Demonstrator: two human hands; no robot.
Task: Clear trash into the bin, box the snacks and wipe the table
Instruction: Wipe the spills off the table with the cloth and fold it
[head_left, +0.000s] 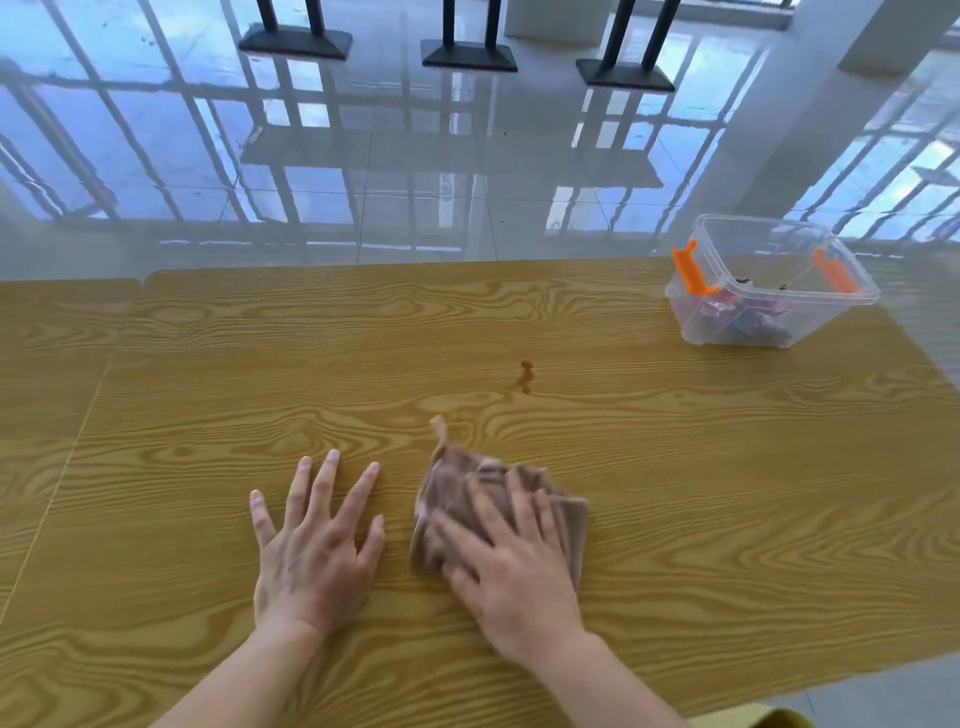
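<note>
A crumpled brown cloth (457, 483) lies on the wood-grain table (675, 467), and my right hand (511, 561) presses flat on top of it with fingers spread. My left hand (311, 545) rests palm down on the bare table just left of the cloth, fingers apart, holding nothing. A small dark brown stain (525, 376) marks the table a little beyond the cloth. At the far right stands a clear plastic box (769, 280) with orange latches, lid off, with several snack packets (743, 317) inside.
A second table (57, 364) of the same wood grain adjoins on the left. Beyond the far edge lies a glossy tiled floor (415, 171) with black stand bases (296, 41). A yellow object (753, 717) shows at the bottom right corner.
</note>
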